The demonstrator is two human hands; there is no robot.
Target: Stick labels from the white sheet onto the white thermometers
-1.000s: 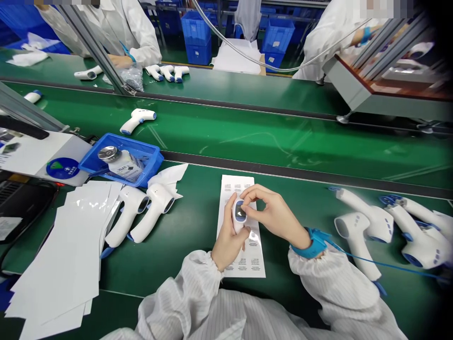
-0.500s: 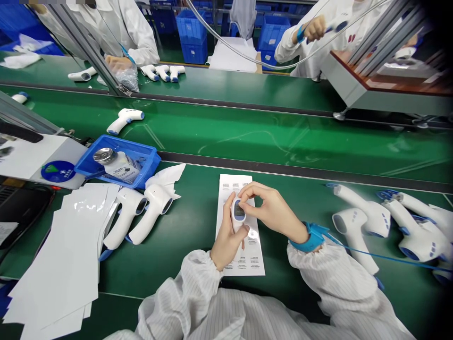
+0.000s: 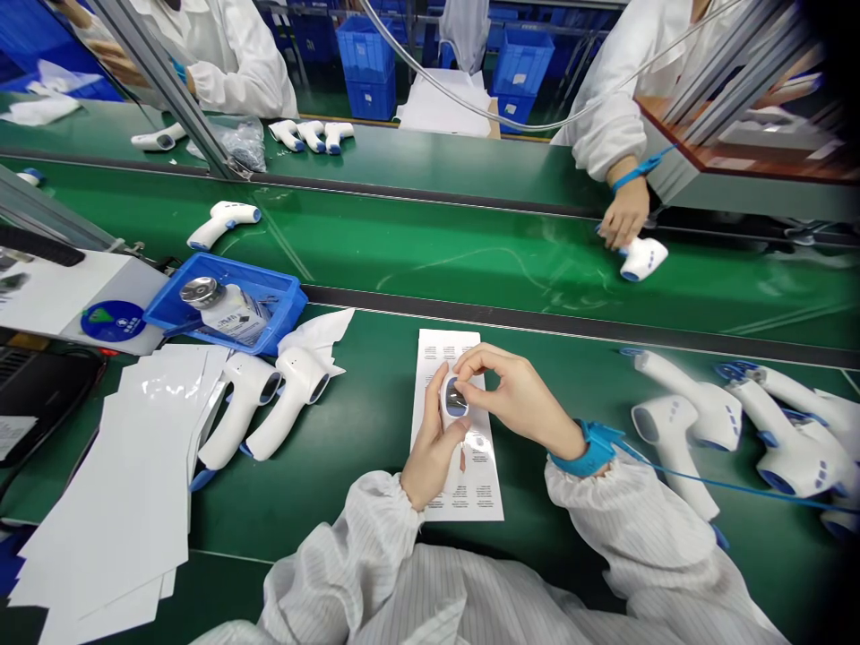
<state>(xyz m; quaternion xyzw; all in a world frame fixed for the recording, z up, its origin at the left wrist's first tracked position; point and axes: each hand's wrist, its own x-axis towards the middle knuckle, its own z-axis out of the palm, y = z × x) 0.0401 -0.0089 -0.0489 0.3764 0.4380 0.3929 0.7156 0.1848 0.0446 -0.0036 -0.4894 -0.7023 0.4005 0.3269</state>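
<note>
White thermometer with dark screen sits gripped in left hand; right hand pinches its top, above printed sheet.

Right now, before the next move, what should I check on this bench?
Left hand grips thermometer: ok.
Right hand fingertips at the display: ok.
Display reading: cannot tell.
Sheet flat beneath the hands: ok.
Wrist strap on right wrist, cord attached: ok.
Spare thermometers apart from the hands: ok.
</note>
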